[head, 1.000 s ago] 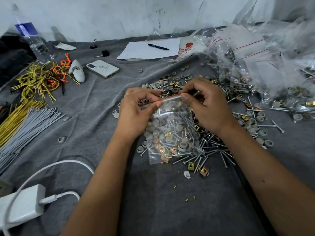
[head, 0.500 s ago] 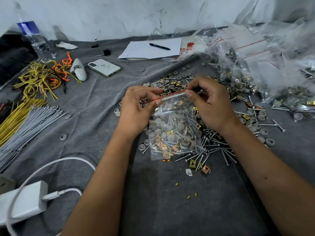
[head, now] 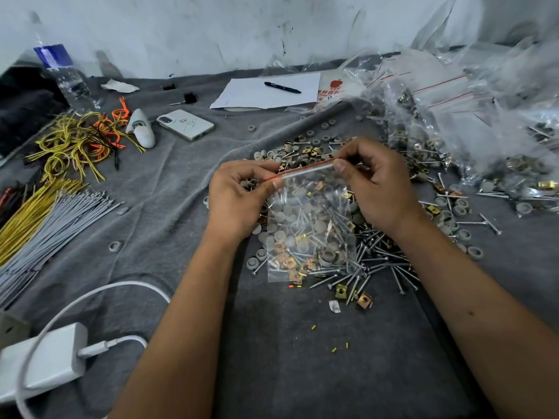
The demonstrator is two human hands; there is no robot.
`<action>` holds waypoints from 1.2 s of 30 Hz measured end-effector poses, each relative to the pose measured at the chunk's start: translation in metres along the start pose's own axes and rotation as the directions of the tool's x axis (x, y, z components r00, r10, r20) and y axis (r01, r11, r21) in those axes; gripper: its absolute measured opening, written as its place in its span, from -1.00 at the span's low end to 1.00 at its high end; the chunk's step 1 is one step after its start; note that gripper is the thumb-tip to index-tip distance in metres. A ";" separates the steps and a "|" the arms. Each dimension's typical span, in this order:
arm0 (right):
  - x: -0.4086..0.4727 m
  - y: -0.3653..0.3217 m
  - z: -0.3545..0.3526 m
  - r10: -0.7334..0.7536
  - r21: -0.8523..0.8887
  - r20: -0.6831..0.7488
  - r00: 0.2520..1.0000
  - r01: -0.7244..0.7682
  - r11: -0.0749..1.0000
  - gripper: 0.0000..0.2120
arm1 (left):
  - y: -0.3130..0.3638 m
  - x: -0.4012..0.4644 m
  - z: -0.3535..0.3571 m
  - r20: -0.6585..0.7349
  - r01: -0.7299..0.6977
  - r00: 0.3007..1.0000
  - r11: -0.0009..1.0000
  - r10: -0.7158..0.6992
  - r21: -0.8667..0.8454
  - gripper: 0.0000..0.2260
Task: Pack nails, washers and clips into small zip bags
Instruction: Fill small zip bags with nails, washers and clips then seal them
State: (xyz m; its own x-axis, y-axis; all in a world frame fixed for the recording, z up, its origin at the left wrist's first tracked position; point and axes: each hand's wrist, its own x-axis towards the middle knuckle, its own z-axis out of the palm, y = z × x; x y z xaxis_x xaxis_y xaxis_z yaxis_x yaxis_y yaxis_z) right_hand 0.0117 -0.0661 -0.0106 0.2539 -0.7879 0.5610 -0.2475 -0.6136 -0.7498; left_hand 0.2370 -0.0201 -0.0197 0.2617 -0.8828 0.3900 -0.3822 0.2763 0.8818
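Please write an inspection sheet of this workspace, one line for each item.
Surface: grey cloth, wrinkled.
Job's things: zip bag filled with nails, washers and clips; loose pile beside it; filled bags heaped at right.
Clutter: phone, pen on paper, water bottle.
Hands: left hand and right hand pinch the bag's red seal at its ends.
Cables: white charger with cable; yellow and orange wires; grey ties.
Surroundings: scuffed white wall.
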 end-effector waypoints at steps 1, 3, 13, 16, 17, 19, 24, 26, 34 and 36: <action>0.000 0.001 0.000 0.007 0.012 -0.004 1.000 -0.007 1.000 -0.94 | -0.001 0.000 0.000 -0.003 0.028 1.000 0.999 -0.028 -0.027 -0.93; 0.001 0.003 -0.001 0.021 0.026 -0.016 1.000 -0.021 0.999 -0.96 | -0.003 -0.001 -0.002 -0.004 0.099 0.995 0.990 -0.100 -0.098 -0.95; 0.000 0.003 -0.004 0.112 0.099 -0.059 0.992 -0.106 0.989 -0.89 | 0.001 -0.001 0.000 -0.002 0.057 0.998 0.944 -0.061 -0.326 -0.70; -0.002 -0.006 -0.003 0.143 0.232 0.037 0.989 -0.148 0.961 -0.92 | 0.006 -0.003 0.001 -0.023 0.087 0.994 0.876 -0.111 -0.475 -0.81; -0.002 -0.008 -0.003 0.160 0.278 0.096 0.982 -0.181 0.943 -0.93 | 0.007 -0.004 0.001 -0.022 0.091 0.993 0.857 -0.118 -0.506 -0.83; -0.004 -0.011 -0.003 0.195 0.278 0.214 0.957 -0.251 0.927 -0.89 | 0.009 -0.004 0.000 -0.023 0.090 0.992 0.837 -0.122 -0.539 -0.81; -0.006 -0.013 -0.001 0.162 0.184 0.345 0.924 -0.236 0.954 -0.93 | 0.013 -0.005 -0.002 -0.087 0.087 0.984 0.847 -0.156 -0.525 -0.91; -0.006 -0.016 -0.002 0.149 0.237 0.304 0.941 -0.226 0.945 -0.90 | 0.015 -0.008 0.002 -0.118 0.113 0.974 0.869 -0.193 -0.481 -0.97; 0.003 -0.017 -0.019 0.300 0.487 0.013 0.954 -0.268 0.831 -0.85 | 0.053 -0.020 0.025 0.180 0.185 0.970 0.978 -0.166 -0.093 -0.70; 0.007 -0.014 -0.030 0.326 0.504 -0.046 0.944 -0.260 0.824 -0.85 | 0.068 -0.014 0.040 0.206 0.163 0.967 0.986 -0.152 -0.040 -0.89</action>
State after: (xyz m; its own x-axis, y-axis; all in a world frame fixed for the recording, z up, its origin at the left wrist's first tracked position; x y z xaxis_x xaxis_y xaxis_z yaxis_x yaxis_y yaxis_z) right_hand -0.0113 -0.0646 0.0148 0.1161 -0.9465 0.3010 0.2011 -0.2743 -0.9404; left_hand 0.1719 -0.0041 0.0241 0.1280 -0.9737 0.1885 -0.2983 0.1435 0.9436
